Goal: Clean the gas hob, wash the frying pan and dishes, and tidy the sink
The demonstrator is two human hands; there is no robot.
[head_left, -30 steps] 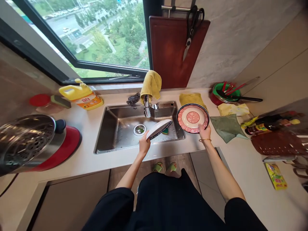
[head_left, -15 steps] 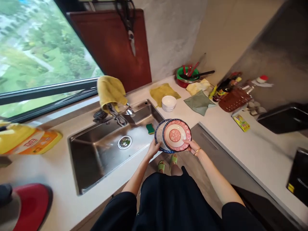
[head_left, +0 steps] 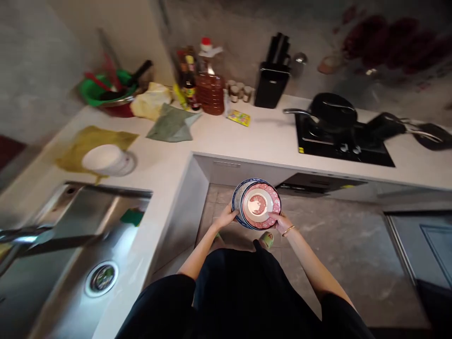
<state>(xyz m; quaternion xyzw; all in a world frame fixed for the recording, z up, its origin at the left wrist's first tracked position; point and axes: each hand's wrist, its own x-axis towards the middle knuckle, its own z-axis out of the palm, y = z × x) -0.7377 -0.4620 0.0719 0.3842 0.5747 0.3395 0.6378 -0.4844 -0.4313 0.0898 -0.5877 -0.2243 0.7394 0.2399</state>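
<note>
In front of my body I carry a small stack of plates above the floor. On top lies a pink-rimmed plate (head_left: pixel 272 197) with a pink centre; beneath it a larger blue-rimmed plate (head_left: pixel 237 194) shows at the left. My left hand (head_left: pixel 226 216) grips the stack's left edge, thumb on the upper side. My right hand (head_left: pixel 280 222), with a gold bangle at the wrist, holds the right edge, its thumb on the pink plate. The fingers under the plates are hidden, and I cannot tell how many plates are stacked.
A steel sink (head_left: pixel 70 282) with a green sponge (head_left: pixel 132 217) is at the left. White bowls (head_left: pixel 106 160) stand on a yellow cloth (head_left: pixel 81 141). Along the back counter are a grey-green cloth (head_left: pixel 173 123), an oil jug (head_left: pixel 210 89), a knife block (head_left: pixel 271 84) and a stove (head_left: pixel 346 150) bearing pans.
My view has turned to the right, away from the window and sink towards the stove. The plates stay in both hands, now over the floor beside the counter corner.
</note>
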